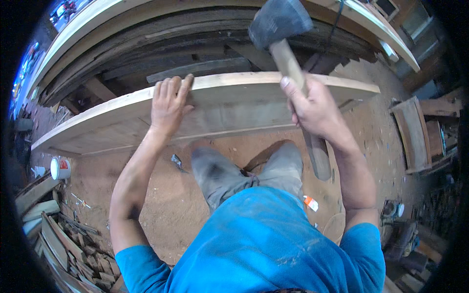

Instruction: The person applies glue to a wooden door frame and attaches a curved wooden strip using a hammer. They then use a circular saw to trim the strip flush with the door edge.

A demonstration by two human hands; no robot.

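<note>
A long wooden panel (pixel 234 105), with a pale top edge, stands on its side across the space in front of my legs. My left hand (pixel 168 105) grips its top edge, fingers over the wood and thumb on the near face. In my right hand (pixel 312 103) is a mallet (pixel 281 24) with a heavy dark head, its wooden handle closed in my fist. The head is raised beyond the panel's top edge, and the handle's thick end hangs down beside my right leg. The mallet is slightly blurred.
Long planks (pixel 205 31) are stacked behind the panel. At left are a white tub (pixel 60 168) and a heap of wood scraps (pixel 80 249). A wooden frame (pixel 413 134) stands at right. An orange and white packet (pixel 310 203) lies on the earth floor.
</note>
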